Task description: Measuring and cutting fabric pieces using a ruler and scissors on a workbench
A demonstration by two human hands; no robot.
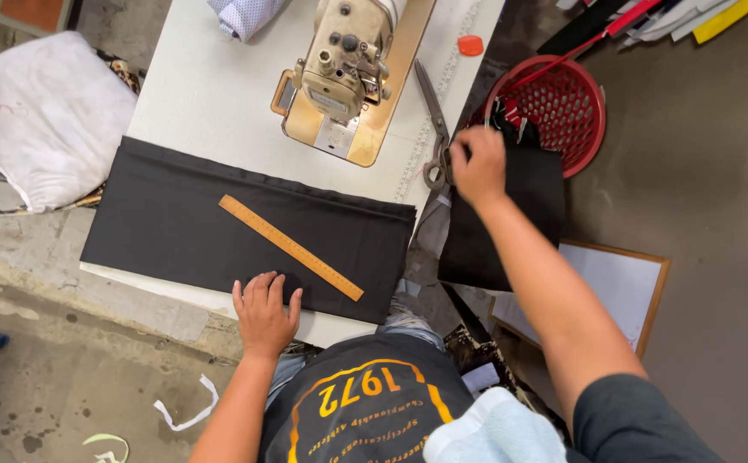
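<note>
Left hand (265,312) flat, fingers spread, pressing near edge of black cloth (177,227) | wooden ruler (291,247) lies on cloth, long axis diagonal, upper-left to lower-right | right hand (478,165) closed around scissors (434,129) handles at table (211,94) edge, blades pointing away.

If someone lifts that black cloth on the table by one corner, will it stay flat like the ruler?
Probably not. The black cloth lies folded and droops over the table edge, so it would likely sag and unfold. The wooden ruler on top would probably slide off. The left hand presses the cloth flat, which suggests it shifts easily.
</note>
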